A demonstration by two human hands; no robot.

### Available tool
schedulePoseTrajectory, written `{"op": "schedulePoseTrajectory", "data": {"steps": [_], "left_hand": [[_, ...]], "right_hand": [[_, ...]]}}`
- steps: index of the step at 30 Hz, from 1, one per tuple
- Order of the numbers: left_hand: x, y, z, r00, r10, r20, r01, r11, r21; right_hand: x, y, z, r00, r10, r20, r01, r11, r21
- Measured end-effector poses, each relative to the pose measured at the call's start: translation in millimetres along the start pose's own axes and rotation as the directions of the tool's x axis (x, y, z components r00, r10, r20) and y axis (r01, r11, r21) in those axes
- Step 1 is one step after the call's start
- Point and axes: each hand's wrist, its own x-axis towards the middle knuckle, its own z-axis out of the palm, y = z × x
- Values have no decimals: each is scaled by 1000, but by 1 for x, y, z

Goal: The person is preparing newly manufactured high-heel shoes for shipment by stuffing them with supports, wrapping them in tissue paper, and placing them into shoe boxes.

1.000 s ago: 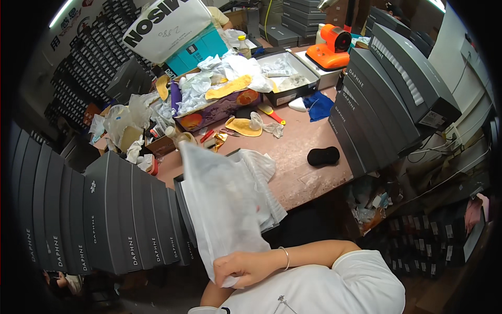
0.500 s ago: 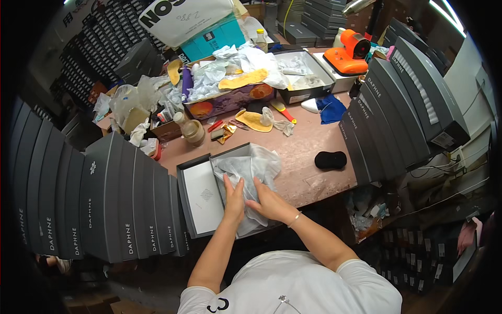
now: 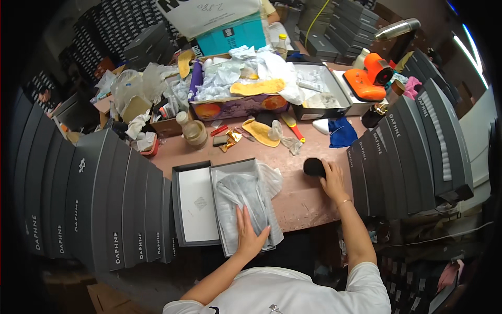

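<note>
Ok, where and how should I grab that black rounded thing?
Probably pinch the black pad across its right end, coming from the right and near side. It's rounded with no handle showing, and the right hand has its fingers at that end.

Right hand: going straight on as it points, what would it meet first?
The right hand would meet the black pad first; it seems to touch its right edge, though depth is unclear.

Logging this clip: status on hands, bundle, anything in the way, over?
Left hand spread on white-wrapped bundle in open box. Right hand gripping black pad by its right end. Box stacks flank both sides.
</note>
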Motion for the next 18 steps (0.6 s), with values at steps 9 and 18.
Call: {"op": "schedulePoseTrajectory", "data": {"steps": [9, 18], "left_hand": [[30, -17, -33, 981, -94, 172, 141, 948, -286], [33, -33, -14, 987, -121, 107, 148, 944, -294]], "right_hand": [[52, -119, 32, 972, -65, 224, -60, 859, 509], [5, -137, 21, 946, 179, 269, -300, 176, 938]]}}
